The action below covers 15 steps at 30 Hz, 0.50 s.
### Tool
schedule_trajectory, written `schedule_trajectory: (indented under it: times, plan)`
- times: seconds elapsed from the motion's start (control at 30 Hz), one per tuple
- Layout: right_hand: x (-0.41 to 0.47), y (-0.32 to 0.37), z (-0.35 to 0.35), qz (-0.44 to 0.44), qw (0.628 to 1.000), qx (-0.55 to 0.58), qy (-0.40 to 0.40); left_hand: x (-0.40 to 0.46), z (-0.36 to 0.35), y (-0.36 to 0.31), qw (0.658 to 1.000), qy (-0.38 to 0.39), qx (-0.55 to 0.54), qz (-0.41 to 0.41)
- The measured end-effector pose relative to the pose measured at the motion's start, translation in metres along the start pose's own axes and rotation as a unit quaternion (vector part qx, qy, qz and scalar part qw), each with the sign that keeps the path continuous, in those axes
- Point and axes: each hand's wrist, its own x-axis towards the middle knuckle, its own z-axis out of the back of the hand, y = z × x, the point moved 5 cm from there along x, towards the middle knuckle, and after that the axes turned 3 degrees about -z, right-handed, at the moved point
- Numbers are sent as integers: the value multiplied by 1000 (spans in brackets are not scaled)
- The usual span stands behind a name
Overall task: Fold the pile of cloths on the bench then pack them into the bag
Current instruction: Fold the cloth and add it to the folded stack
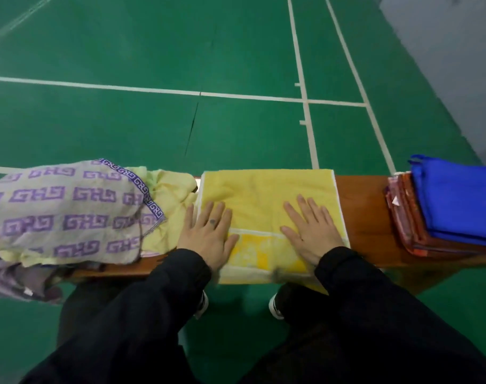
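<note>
Black sleeves (158,300), left hand (207,234) and right hand (311,231) flat, fingers straight, on yellow towel (264,189) atop bench (366,214).

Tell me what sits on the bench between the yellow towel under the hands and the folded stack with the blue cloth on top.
Nothing: in the head view, bare wooden bench separates the yellow towel from the folded stack.

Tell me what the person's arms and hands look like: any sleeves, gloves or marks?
Both arms are in long black sleeves reaching the wrists. The hands are bare, with no gloves. The left hand has a small dark mark on one of its fingers. The right hand shows no ring or watch.
</note>
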Motion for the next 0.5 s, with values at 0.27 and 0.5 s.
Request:
schedule_trajectory:
  times: [0.27, 0.5]
  plan:
    - [46, -12, 17, 10, 1000, 8, 16, 9, 30, -17, 980, -166, -65, -93]
    - [-44, -15, 41, 103, 958, 159, -217, -47, 4, 1, 970, -134, -65, -192]
